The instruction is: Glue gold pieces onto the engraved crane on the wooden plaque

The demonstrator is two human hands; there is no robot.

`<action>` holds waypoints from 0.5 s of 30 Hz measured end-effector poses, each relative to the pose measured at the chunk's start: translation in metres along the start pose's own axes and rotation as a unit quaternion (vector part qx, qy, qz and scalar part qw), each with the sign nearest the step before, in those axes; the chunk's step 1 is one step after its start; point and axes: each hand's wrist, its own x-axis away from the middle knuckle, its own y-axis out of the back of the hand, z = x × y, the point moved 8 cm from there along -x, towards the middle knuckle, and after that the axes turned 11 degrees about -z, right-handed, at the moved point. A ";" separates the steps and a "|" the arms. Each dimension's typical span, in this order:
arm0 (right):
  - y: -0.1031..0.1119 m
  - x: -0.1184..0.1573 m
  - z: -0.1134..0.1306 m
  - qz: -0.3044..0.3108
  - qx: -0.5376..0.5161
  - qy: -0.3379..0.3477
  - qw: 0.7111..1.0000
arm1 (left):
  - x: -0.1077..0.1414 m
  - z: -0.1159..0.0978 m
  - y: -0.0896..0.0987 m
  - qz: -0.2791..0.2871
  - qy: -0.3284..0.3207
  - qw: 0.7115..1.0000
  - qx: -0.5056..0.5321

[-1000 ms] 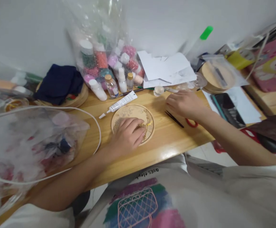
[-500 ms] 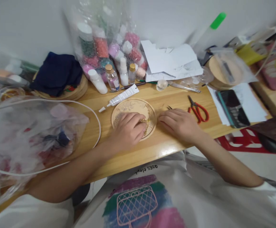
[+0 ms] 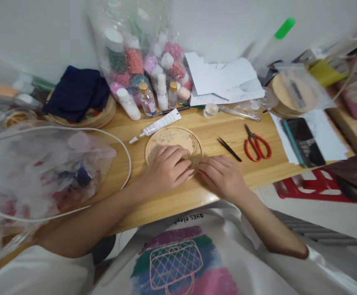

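Observation:
A round wooden disc (image 3: 159,139) with a dark line pattern lies on the table. Gold wire-like strands (image 3: 193,156) run over its right part. My left hand (image 3: 169,170) rests on the disc, fingers bent and close together by the gold strands; its fingertips partly cover what is under them. At the disc's lower right rim, my right hand (image 3: 223,176) has its fingers pinched together; whatever lies between them is too small to make out. Black tweezers (image 3: 229,149) lie just beyond that hand, with red-handled pliers (image 3: 256,144) further right.
A white glue tube (image 3: 161,123) lies behind the disc, near small bottles (image 3: 147,99) and bagged jars (image 3: 117,53). On the left are a plastic bag (image 3: 43,168), a white cable (image 3: 130,164) and dark cloth (image 3: 76,92). Papers (image 3: 227,78) and a phone (image 3: 305,141) are to the right.
My right hand has moved left and nearer to me, up to the disc's rim, leaving the tweezers fully in view. My left hand stays on the disc.

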 end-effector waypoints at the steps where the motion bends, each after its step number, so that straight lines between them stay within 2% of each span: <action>1: -0.001 0.001 0.001 -0.005 -0.004 -0.012 1.000 | 0.000 0.000 0.000 -0.002 -0.003 1.000 -0.001; 9: -0.001 0.004 -0.002 -0.051 -0.052 -0.094 0.993 | -0.003 -0.005 0.010 -0.039 -0.029 0.999 0.001; 15: 0.002 0.002 -0.002 -0.067 -0.106 -0.122 0.985 | -0.003 -0.009 0.016 -0.069 -0.040 0.997 0.007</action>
